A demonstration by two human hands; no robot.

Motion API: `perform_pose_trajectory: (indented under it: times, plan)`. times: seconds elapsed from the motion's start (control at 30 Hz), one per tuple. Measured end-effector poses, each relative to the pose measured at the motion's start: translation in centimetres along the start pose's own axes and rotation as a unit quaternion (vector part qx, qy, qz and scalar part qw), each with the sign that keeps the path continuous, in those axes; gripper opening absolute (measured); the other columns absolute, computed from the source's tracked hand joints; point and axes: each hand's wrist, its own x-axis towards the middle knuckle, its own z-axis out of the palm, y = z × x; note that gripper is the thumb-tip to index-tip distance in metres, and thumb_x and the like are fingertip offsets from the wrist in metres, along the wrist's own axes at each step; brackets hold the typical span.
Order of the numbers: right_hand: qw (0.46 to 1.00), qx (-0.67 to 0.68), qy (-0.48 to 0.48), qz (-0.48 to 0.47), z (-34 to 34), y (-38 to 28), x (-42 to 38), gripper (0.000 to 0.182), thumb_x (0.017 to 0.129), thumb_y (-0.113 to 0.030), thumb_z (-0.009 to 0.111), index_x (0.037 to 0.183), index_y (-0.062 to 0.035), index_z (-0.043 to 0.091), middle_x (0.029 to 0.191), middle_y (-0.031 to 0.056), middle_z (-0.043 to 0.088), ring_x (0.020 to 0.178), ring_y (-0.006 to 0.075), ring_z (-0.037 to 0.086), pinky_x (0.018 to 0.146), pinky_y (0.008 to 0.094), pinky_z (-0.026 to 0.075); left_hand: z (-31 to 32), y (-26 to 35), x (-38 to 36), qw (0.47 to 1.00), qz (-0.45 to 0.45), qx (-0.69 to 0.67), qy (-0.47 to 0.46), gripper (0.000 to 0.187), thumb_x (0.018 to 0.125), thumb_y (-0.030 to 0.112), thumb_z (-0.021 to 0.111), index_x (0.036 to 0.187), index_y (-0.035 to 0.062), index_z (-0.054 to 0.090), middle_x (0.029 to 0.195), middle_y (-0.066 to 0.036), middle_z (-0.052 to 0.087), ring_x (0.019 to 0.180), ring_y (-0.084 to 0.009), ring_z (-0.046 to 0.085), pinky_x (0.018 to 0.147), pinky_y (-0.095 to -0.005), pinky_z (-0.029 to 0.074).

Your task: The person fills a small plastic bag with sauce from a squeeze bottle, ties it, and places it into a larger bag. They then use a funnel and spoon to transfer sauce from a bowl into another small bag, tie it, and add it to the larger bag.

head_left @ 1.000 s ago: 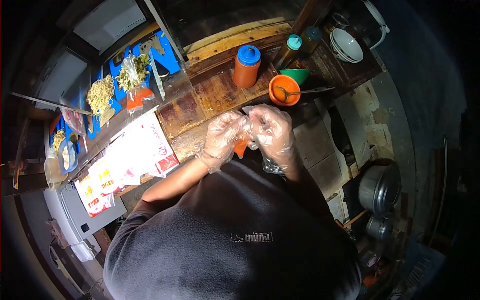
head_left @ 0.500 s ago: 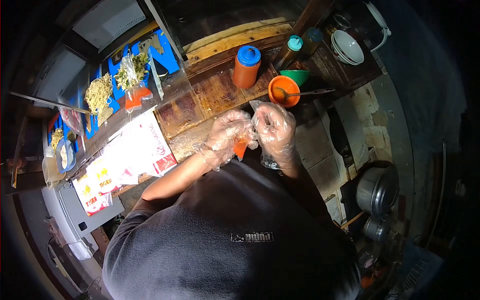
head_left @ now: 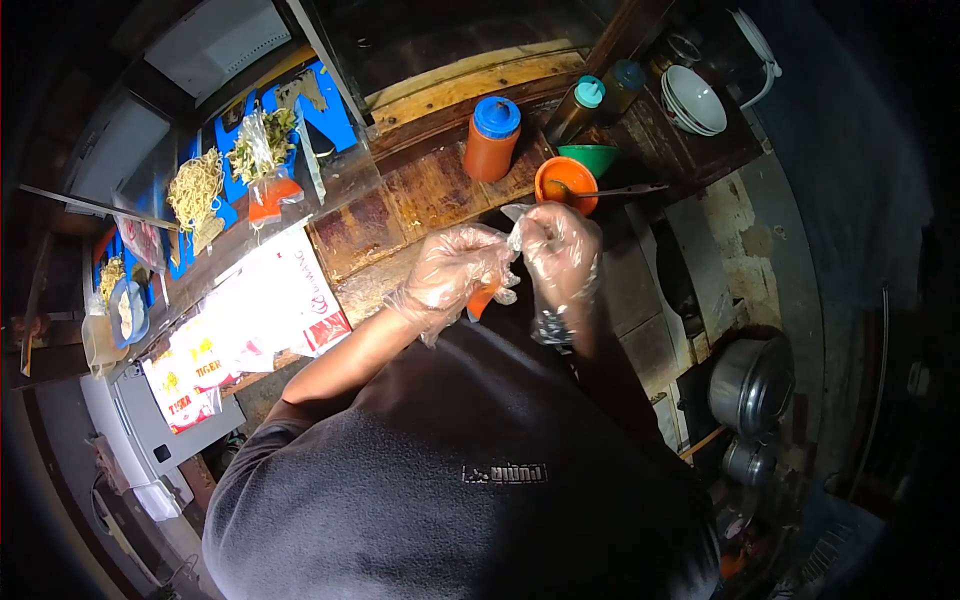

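Observation:
In a clear plastic glove, my left hand [head_left: 458, 268] is closed around a small clear plastic bag of orange sauce [head_left: 482, 299], which hangs below the fingers. My right hand [head_left: 562, 252], gloved too, pinches the bag's twisted upper end close to the left fingertips. The exact grip of the fingertips is partly hidden by the shiny plastic. Just beyond my right hand sits an orange bowl [head_left: 552, 184] with sauce and a spoon [head_left: 620, 189] in it. A green bowl [head_left: 592, 158] stands right behind it.
An orange squeeze bottle [head_left: 489, 150] with a blue lid stands on the wooden counter [head_left: 425, 205]. Dark bottles and stacked white bowls [head_left: 697, 100] are farther right. Printed wrapping papers [head_left: 255, 310], noodles [head_left: 196, 188] and bagged greens lie left. A metal pot [head_left: 750, 385] is lower right.
My right hand has turned and its fingers have drawn together at the bag's top. My left hand has shifted slightly, still holding the bag of sauce.

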Motion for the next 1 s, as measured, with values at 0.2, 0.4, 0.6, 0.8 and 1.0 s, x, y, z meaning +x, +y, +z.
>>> perform_pose_trajectory:
  times: [0.2, 0.4, 0.6, 0.8, 1.0]
  plan:
    - [0.963, -0.02, -0.238, 0.124, -2.0, 0.1, 2.0, 0.033, 0.092, -0.026, 0.063, 0.079, 0.0033, 0.056, 0.066, 0.0135, 0.055, 0.059, 0.0185, 0.05, 0.059, 0.0361, 0.042, 0.7, 1.2, 1.5, 0.995, -0.001, 0.096, -0.004, 0.016, 0.089, 0.012, 0.066, 0.094, -0.0031, 0.066, 0.072, -0.006, 0.065, 0.054, -0.0099, 0.056, 0.048, -0.0228, 0.044]
    - [0.983, 0.02, -0.169, 0.071, -0.4, 2.4, 1.7, 0.025, 0.096, -0.017, 0.055, 0.08, 0.002, 0.055, 0.066, 0.01, 0.053, 0.06, 0.0174, 0.048, 0.059, 0.0328, 0.04, 0.1, 2.0, 3.4, 0.97, 0.067, 0.231, -0.033, 0.015, 0.09, 0.009, 0.061, 0.095, -0.0029, 0.068, 0.076, -0.004, 0.065, 0.064, -0.0087, 0.057, 0.058, -0.024, 0.045]
    - [0.864, 0.37, -0.047, 0.338, 0.9, 1.9, 2.9, 0.026, 0.097, -0.021, 0.053, 0.076, -0.0066, 0.056, 0.07, -0.0037, 0.049, 0.065, 0.0051, 0.042, 0.058, 0.0233, 0.034, -0.9, 2.6, 5.9, 0.893, 0.188, 0.405, -0.052, 0.018, 0.086, 0.011, 0.064, 0.094, -0.0045, 0.068, 0.081, -0.006, 0.067, 0.074, -0.0103, 0.06, 0.069, -0.0282, 0.049]
    - [0.919, 0.275, -0.092, 0.268, 1.1, 2.5, 3.4, 0.03, 0.099, -0.024, 0.049, 0.077, -0.0044, 0.055, 0.073, -0.0027, 0.05, 0.067, 0.0057, 0.042, 0.06, 0.024, 0.035, -2.3, 1.4, 5.4, 0.965, 0.075, 0.247, -0.054, 0.018, 0.088, 0.011, 0.065, 0.101, -0.0012, 0.067, 0.081, -0.002, 0.065, 0.07, -0.0092, 0.058, 0.064, -0.026, 0.048]
    - [0.983, 0.026, -0.099, 0.149, 2.1, 3.1, 3.7, 0.033, 0.101, -0.025, 0.045, 0.092, 0.0027, 0.061, 0.076, 0.0118, 0.062, 0.071, 0.0202, 0.058, 0.068, 0.0352, 0.045, -3.2, 0.1, 5.4, 0.99, 0.125, 0.044, -0.044, 0.027, 0.089, 0.004, 0.065, 0.114, -0.0022, 0.06, 0.085, 0.0, 0.06, 0.066, -0.0043, 0.053, 0.054, -0.0202, 0.042]
